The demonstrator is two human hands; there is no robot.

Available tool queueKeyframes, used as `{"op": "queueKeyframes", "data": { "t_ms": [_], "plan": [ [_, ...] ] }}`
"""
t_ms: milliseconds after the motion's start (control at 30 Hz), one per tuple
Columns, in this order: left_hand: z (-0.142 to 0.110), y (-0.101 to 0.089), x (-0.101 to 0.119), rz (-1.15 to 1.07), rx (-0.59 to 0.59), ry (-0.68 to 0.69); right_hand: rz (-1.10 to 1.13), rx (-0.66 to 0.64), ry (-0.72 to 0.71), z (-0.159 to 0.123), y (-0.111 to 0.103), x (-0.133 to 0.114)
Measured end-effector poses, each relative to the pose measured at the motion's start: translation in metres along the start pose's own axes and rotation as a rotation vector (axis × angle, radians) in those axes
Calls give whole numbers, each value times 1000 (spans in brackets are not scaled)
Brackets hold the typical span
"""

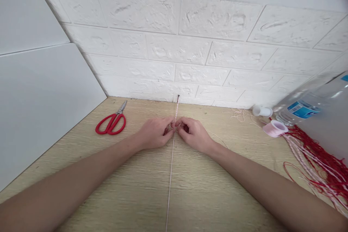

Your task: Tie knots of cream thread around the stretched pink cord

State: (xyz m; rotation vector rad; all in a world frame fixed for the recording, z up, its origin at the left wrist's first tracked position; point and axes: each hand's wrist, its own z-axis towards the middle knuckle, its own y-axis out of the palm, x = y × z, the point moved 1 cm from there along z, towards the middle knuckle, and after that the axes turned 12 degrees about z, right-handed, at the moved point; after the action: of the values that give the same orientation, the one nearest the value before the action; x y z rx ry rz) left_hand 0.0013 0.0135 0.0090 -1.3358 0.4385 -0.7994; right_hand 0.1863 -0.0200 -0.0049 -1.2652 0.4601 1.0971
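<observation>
Pink cord (pixel 171 172), left grip (pixel 156 132), right grip (pixel 194 134), seemingly pinching it.

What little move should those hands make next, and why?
Perhaps draw the left hand and right hand apart, to tighten any strand pinched there: their fingers nearly meet at the cord, which looks patterned toward the wall but plain on the near side.

Left hand (pixel 156 133) and right hand (pixel 195 135) pinch at a pink cord (pixel 176 111) running to the brick-patterned wall (pixel 195 50); red-handled scissors (pixel 112 120) lie left, a pink thread spool (pixel 273 129) right.
</observation>
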Motion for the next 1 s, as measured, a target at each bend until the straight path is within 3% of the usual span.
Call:
{"op": "queueKeyframes", "data": {
  "t_ms": [533, 867, 1000],
  "plan": [
    [-1, -1, -1, -87, 61, -51, 35, 7, 26, 0, 0, -1],
    [7, -1, -16, -618, 137, -308, 78, -3, 64, 1, -1, -1],
    [7, 2, -20, -711, 140, -339, 85, -1, 76, 1, -1, -1]
  ]
}}
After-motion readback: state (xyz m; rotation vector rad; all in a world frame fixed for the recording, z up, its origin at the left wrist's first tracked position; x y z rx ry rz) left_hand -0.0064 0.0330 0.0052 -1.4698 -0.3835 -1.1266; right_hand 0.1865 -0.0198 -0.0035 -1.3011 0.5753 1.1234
